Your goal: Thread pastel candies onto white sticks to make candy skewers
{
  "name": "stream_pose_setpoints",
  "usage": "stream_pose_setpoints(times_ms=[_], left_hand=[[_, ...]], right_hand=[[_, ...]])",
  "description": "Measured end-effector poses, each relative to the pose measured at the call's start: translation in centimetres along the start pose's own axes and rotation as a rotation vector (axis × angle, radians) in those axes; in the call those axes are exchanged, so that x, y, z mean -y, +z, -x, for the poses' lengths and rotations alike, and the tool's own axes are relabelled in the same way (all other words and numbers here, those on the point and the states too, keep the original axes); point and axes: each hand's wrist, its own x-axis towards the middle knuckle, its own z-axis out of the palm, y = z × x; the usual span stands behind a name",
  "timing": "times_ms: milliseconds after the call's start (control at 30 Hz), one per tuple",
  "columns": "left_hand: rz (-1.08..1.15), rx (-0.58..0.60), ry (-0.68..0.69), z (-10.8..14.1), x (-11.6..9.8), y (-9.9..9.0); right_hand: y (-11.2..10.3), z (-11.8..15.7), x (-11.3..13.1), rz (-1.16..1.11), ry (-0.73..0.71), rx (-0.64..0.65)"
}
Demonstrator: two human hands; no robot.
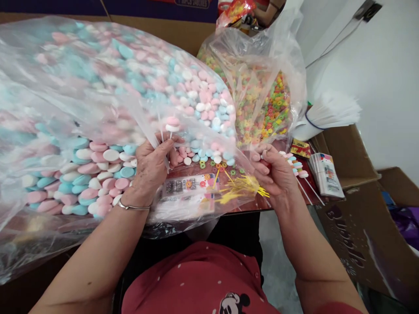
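Observation:
My left hand point(155, 159) is closed around thin white sticks, one topped by a pink-and-white candy point(172, 124). Around it spreads a large clear plastic bag point(124, 109) full of pink, blue and white round candies point(98, 170). At the bag's right edge, my right hand point(275, 168) has its fingers curled, and the clear film runs up to them. Under the film lie yellow twist ties point(240, 187), printed packets point(190, 187) and a few ring candies point(222, 166). Just beyond my right hand are finished-looking candy sticks point(306, 183) with stacked pastel pieces.
Behind stands another clear bag point(255, 91) of small coloured rings. To the right are a holder of white sticks point(327, 113), a small red-gold box point(300, 148), a stack of printed bags point(327, 174) and open cardboard boxes point(353, 213). A person's arm point(268, 13) shows at the back.

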Motion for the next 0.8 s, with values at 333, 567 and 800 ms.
stream_pose_setpoints(times_ms=[333,567,800], left_hand=[[0.219,-0.233,-0.054,-0.3,-2.3,0.0],[0.144,-0.243,-0.049,-0.2,-3.0,0.7],[0.110,-0.307,-0.108,-0.1,-2.7,1.4]], right_hand=[[-4.8,-1.5,-0.4,0.544,-0.237,-0.297],[-7.4,-2.2,-2.4,1.402,-0.291,-0.101],[-7.5,-3.6,-3.5,1.608,-0.299,0.157]])
